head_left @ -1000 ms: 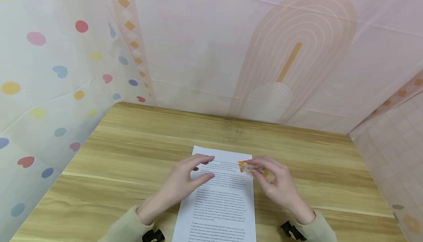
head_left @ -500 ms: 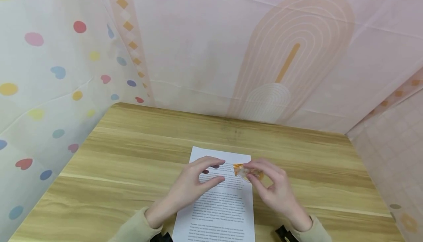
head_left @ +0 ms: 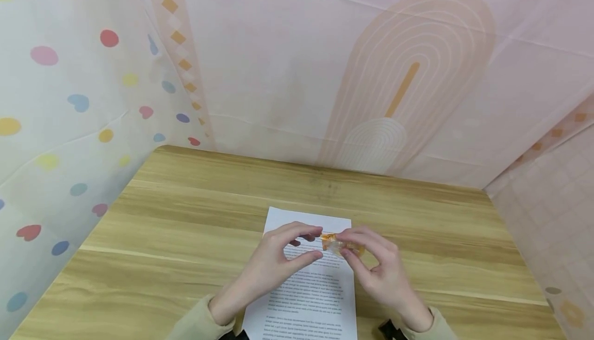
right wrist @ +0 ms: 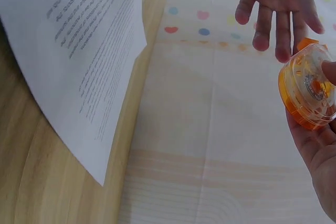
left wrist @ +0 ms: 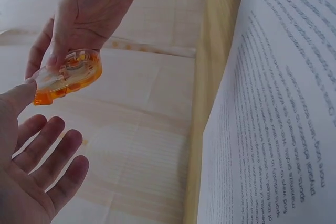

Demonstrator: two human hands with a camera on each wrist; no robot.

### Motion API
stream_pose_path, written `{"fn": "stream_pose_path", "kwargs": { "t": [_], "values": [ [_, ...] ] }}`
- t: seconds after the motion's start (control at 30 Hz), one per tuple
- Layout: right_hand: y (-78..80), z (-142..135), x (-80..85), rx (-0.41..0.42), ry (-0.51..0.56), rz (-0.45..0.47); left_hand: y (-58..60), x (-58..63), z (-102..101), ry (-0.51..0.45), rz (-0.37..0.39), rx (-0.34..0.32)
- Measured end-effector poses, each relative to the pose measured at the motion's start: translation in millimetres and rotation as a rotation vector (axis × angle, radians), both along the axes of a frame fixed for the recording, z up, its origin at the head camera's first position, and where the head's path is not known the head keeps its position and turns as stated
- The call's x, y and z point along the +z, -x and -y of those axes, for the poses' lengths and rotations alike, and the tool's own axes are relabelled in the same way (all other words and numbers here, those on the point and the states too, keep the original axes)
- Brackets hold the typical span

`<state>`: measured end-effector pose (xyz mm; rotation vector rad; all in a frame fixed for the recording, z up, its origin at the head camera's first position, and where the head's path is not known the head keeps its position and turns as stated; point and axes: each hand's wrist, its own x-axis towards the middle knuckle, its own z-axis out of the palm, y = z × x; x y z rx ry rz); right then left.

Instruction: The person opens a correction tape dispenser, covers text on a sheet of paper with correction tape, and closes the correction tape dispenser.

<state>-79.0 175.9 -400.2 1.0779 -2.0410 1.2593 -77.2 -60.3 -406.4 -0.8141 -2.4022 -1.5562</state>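
My right hand (head_left: 382, 265) pinches a correction tape dispenser (head_left: 335, 246) between thumb and fingers, above a printed sheet of paper (head_left: 311, 288). The dispenser has a clear body with orange parts, and its orange tip points to the left. My left hand (head_left: 274, 257) is spread with thumb and fingers apart, its fingertips right at that tip. In the left wrist view the left thumb overlaps the end of the dispenser (left wrist: 76, 77), and the other fingers stay extended below it. The wheels inside show through the clear case (right wrist: 310, 85) in the right wrist view.
The sheet lies on a wooden table (head_left: 185, 216) with its lower end out of the head view. A pale patterned cloth (head_left: 269, 71) hangs behind the table, and a cloth with coloured dots (head_left: 60, 87) hangs at the left. Dark bands show at both wrists.
My right hand has carried the correction tape dispenser a little to the left. My left hand has moved right, so its fingertips now meet the orange tip.
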Motion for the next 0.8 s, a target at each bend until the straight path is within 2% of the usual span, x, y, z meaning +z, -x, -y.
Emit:
{"fn": "stream_pose_path", "kwargs": {
  "t": [0.4, 0.8],
  "values": [
    [-0.3, 3.9, -2.9, 0.006, 0.009, -0.012, -1.4, -0.7, -2.7, -0.018, -0.028, 0.013],
    [-1.0, 5.1, -3.3, 0.014, -0.002, -0.001, -0.3, -2.3, -5.7, -0.054, 0.001, -0.007]
  ]
}}
